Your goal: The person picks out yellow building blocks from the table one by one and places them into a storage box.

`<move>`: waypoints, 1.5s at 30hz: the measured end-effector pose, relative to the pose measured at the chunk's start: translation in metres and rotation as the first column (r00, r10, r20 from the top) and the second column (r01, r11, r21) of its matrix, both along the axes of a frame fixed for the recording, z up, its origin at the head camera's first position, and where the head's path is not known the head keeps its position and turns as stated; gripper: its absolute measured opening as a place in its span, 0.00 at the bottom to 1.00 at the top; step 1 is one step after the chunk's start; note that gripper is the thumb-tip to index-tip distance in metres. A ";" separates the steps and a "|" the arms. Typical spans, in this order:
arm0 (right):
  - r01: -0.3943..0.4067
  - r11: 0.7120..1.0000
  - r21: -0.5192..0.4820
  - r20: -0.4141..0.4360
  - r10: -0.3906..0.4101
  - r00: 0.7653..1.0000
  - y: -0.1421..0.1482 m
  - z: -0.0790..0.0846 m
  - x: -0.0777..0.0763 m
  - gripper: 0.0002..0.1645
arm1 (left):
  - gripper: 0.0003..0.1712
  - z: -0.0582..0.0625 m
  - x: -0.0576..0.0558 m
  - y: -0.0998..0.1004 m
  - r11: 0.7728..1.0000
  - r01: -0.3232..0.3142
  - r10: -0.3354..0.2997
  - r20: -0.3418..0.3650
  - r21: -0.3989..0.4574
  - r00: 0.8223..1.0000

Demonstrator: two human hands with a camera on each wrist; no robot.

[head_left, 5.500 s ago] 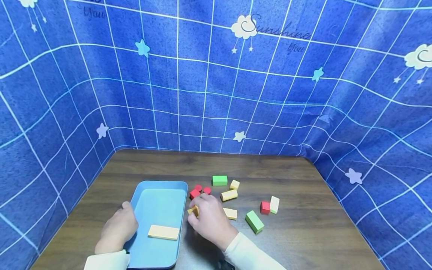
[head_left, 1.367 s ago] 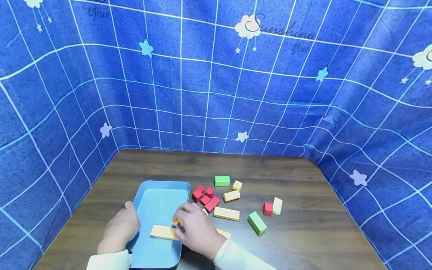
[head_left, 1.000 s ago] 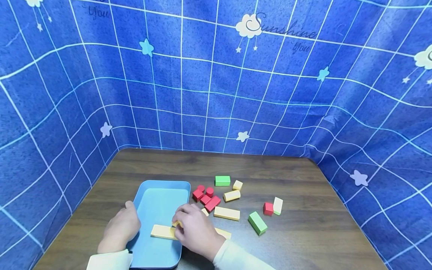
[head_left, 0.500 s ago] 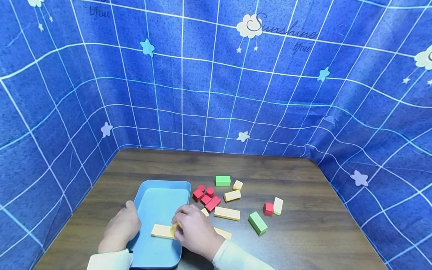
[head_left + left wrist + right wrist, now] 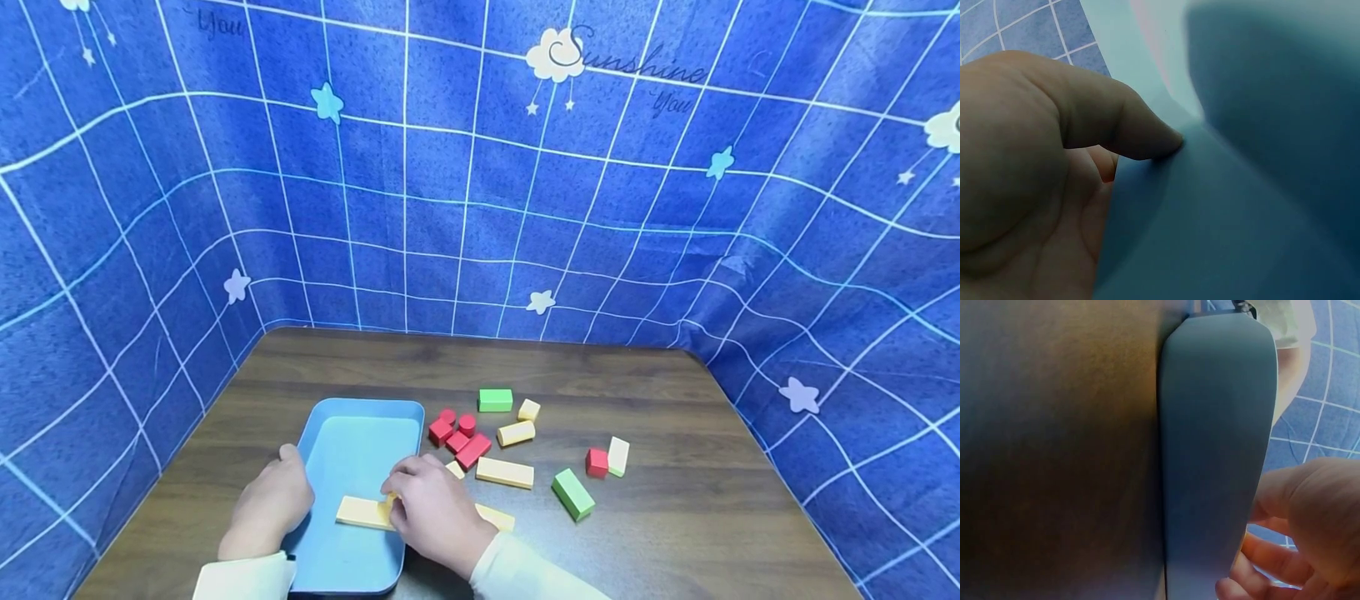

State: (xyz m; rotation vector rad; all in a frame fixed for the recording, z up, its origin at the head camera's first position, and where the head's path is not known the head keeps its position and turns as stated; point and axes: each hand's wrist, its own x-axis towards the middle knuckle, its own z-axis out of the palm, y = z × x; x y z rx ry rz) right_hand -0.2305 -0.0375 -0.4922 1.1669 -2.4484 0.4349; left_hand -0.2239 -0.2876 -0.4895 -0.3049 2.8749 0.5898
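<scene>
My left hand (image 5: 270, 504) grips the left wall of a blue tray (image 5: 356, 450). In the left wrist view its thumb (image 5: 1147, 128) presses the inner face of the wall. My right hand (image 5: 438, 508) is over the tray's right rim, pinching a small yellow block (image 5: 391, 498) mostly hidden by the fingers. Beneath that block, a flat pale-yellow wooden block (image 5: 360, 512) lies in the tray, its right end covered by the hand. In the right wrist view the right hand (image 5: 1297, 531) is at the tray's outer wall (image 5: 1216, 437).
Right of the tray lie red blocks (image 5: 472, 452), a long yellow block (image 5: 505, 472), a yellow cylinder (image 5: 516, 432) and a green block (image 5: 496, 400). Farther right are another green block (image 5: 573, 495) and a red cube (image 5: 597, 462) touching a pale block (image 5: 618, 456). Blue cloth surrounds the table.
Since the oldest frame, my right hand has carried the small yellow block left from the table to over the tray, uncovering red blocks. Lately only that block tilts slightly; the left hand stays put.
</scene>
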 end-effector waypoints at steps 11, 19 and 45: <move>0.031 0.998 0.051 -0.020 -0.030 0.999 -0.001 0.002 0.000 0.11 | 0.32 0.004 0.002 0.001 1.000 0.012 -0.012 -0.004 0.006 1.000; 0.053 0.994 0.096 -0.092 -0.045 0.995 -0.001 0.000 0.000 0.14 | 0.32 0.002 0.002 0.001 1.000 0.011 -0.011 -0.007 0.001 1.000; 0.088 0.985 0.150 -0.078 -0.077 0.994 -0.005 -0.005 -0.003 0.12 | 0.32 0.001 0.001 -0.001 1.000 0.009 -0.009 0.008 -0.001 1.000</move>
